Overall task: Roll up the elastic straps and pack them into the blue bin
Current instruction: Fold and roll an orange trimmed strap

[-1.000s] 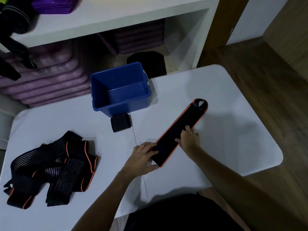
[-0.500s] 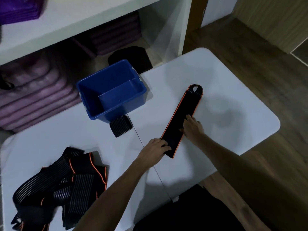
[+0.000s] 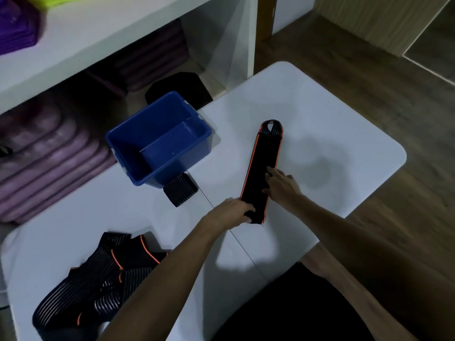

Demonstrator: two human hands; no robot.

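A white table (image 3: 320,114) with rounded corners is sitting on dark wood flooring (image 3: 369,77) in dim light. Behind it, a white shelf unit (image 3: 118,30) is holding stacked purple mats (image 3: 49,153), more showing above.

This looks like a storeroom in a gym or yoga studio. White open shelving (image 3: 103,43) at the far left holds stacks of purple foam mats (image 3: 46,158), with more purple pads on the shelf above. A white folding tabletop (image 3: 332,134) stands on wood-plank flooring (image 3: 369,77), carrying a heap of elastic straps (image 3: 98,279).
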